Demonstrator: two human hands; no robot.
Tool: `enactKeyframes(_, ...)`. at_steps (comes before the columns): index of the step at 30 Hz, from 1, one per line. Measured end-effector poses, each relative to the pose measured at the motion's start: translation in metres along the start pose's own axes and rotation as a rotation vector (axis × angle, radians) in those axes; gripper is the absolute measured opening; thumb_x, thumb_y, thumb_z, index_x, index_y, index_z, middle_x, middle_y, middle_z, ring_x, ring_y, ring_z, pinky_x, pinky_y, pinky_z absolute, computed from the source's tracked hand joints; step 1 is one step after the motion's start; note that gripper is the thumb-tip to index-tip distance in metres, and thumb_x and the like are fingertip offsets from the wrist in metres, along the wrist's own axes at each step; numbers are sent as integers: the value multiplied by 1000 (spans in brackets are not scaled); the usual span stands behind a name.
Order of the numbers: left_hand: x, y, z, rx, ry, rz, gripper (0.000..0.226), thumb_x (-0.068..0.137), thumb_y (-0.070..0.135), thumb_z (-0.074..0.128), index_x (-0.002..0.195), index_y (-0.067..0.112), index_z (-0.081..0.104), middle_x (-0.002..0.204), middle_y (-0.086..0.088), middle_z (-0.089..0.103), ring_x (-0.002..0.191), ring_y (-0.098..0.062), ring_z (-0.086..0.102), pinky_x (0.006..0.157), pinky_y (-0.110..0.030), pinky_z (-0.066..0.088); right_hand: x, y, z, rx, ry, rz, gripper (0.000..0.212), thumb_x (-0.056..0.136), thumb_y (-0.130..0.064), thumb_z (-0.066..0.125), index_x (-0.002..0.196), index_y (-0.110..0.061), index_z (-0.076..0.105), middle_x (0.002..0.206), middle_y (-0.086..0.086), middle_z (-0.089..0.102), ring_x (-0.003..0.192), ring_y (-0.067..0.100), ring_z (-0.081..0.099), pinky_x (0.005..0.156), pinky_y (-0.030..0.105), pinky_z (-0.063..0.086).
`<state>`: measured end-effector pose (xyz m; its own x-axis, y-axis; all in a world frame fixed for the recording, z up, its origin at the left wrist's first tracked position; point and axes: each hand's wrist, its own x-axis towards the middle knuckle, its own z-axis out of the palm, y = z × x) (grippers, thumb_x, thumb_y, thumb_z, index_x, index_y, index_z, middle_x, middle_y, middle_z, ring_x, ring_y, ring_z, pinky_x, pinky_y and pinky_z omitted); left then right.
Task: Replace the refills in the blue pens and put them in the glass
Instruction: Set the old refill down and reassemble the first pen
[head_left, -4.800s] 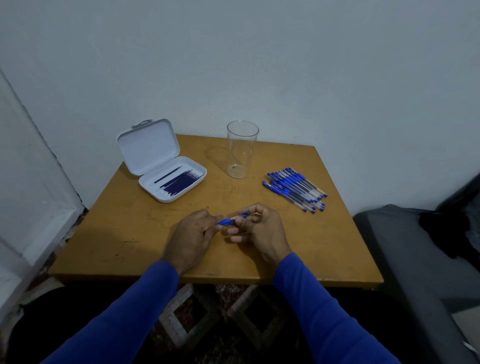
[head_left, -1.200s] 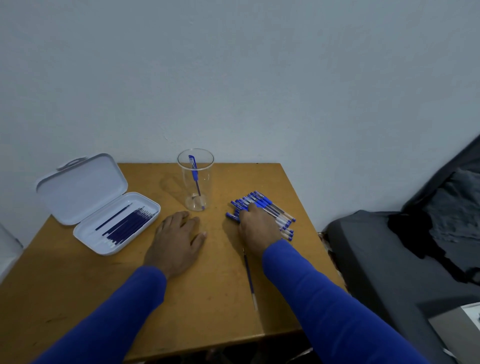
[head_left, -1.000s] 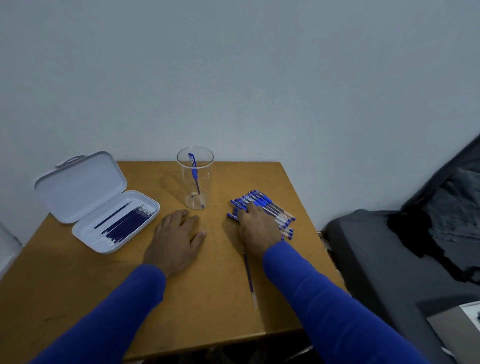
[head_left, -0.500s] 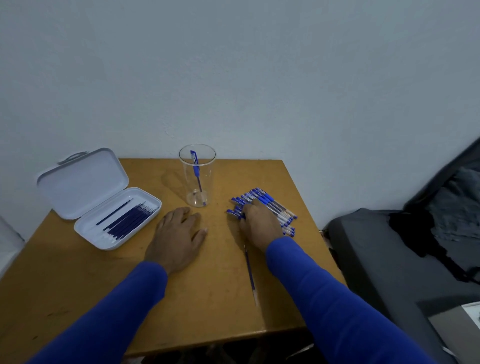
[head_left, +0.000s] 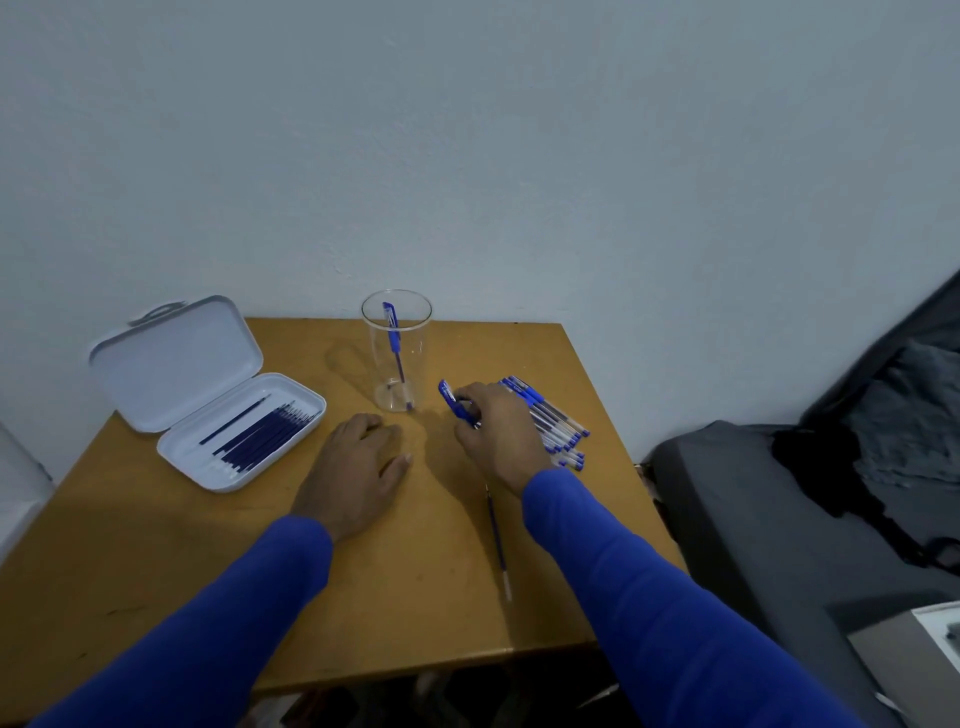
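Centre frame, my right hand (head_left: 496, 436) pinches a blue pen (head_left: 453, 405) lifted off the pen pile (head_left: 550, 421).
Right fingers curl round the pen, its capped end sticking up-left, just right of the glass (head_left: 397, 351). My left hand (head_left: 358, 470) lies flat on the wooden table (head_left: 156, 561), fingers straight and close together, holding nothing. One finished pen (head_left: 393, 343) stands tilted in the glass at upper centre. Rest of the pile sits right of my right hand, touching it. A loose refill (head_left: 497, 543) lies on the table below that hand. At left, the open white case (head_left: 208, 400) holds dark refills (head_left: 260, 439).
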<state>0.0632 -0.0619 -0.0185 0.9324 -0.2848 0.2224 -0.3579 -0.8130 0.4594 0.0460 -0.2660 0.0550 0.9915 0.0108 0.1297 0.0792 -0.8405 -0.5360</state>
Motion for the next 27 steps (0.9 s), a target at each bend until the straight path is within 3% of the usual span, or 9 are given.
enactKeyframes(5,-30,10,-10,-181,69,50,39,100,38,56,135,20,60,126,6,58,113,-8,53,99,-30,47,-17,-24,9,198,111,-30,55,95,-15,67,145,-28,49,102,-2,59,84,10,57,76,23,49)
enactKeyframes(9,-59,15,-20,-319,119,46,34,103,33,51,132,20,62,118,9,64,104,0,59,90,-28,54,-32,-45,18,411,104,-5,68,93,-10,70,148,-39,43,86,4,61,75,9,57,69,18,51)
enactKeyframes(12,-78,15,-29,-383,131,28,33,105,34,47,130,21,64,117,9,67,104,0,62,87,-26,55,-47,-59,27,592,67,50,53,92,-14,73,135,-38,53,81,5,59,67,11,58,59,25,52)
enactKeyframes(15,-98,19,-43,-461,153,23,26,106,32,47,118,24,69,101,12,71,93,-4,66,76,-21,55,-64,-70,39,797,-6,164,30,97,-19,69,121,-28,55,84,16,64,58,18,64,42,28,48)
enactKeyframes(19,-116,18,-51,-590,107,-57,25,101,36,57,121,28,68,88,15,73,78,-8,70,66,-25,57,-82,-78,52,997,-71,282,18,98,-17,67,112,-14,55,95,25,70,61,26,67,43,32,52)
enactKeyframes(22,-122,16,-52,-607,72,-96,24,97,30,64,121,32,66,84,14,71,71,-8,69,61,-24,56,-90,-79,59,1098,-106,361,25,98,-13,66,117,-3,52,87,22,72,60,27,67,44,32,53)
enactKeyframes(27,-122,7,-47,-522,67,-117,23,94,24,69,116,30,71,89,14,70,74,-1,63,67,-23,54,-101,-68,61,1209,-161,390,23,97,-9,67,115,0,55,81,21,70,68,27,69,46,28,53)
